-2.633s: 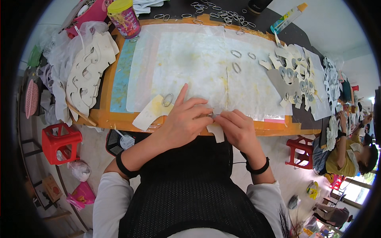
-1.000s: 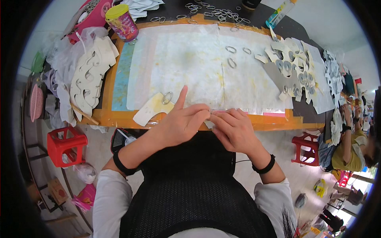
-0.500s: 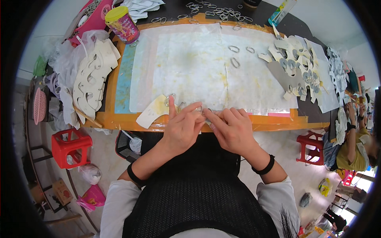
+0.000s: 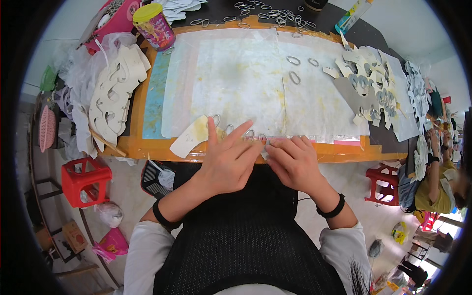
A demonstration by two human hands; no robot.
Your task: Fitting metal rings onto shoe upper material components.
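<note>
Our left hand (image 4: 227,160) lies flat and open at the lower centre of the frame, fingers spread over a row of small metal rings (image 4: 239,133) and the end of a cream strip (image 4: 189,135). Our right hand (image 4: 294,160) sits just beside it, fingers curled down on the near edge of the board (image 4: 147,147); they seem to pinch a small pale piece (image 4: 265,153), but we cannot tell the grip for sure.

At the upper left we see a pink tub (image 4: 153,20) with a yellow-green lid, shut, so its contents are hidden. Behind it stands a pink tray (image 4: 110,19) holding what look like metal bits. A red crate (image 4: 84,179) stands on the floor at the lower left, and we cannot see anything in it.

The rings are oval wire loops, silvery, lying in a line along the sheet's (image 4: 236,78) lower edge, partly under our fingers. The strip is curved, cream with a yellow smear, and lies at the sheet's lower left corner. The sheet itself is white, crinkled and stained yellow.

More loose rings (image 4: 294,69) lie on the sheet toward the upper right, and a heap (image 4: 265,11) at the top edge. Cream cut-outs (image 4: 115,88) are stacked at the left, and grey ones (image 4: 366,78) at the right.
</note>
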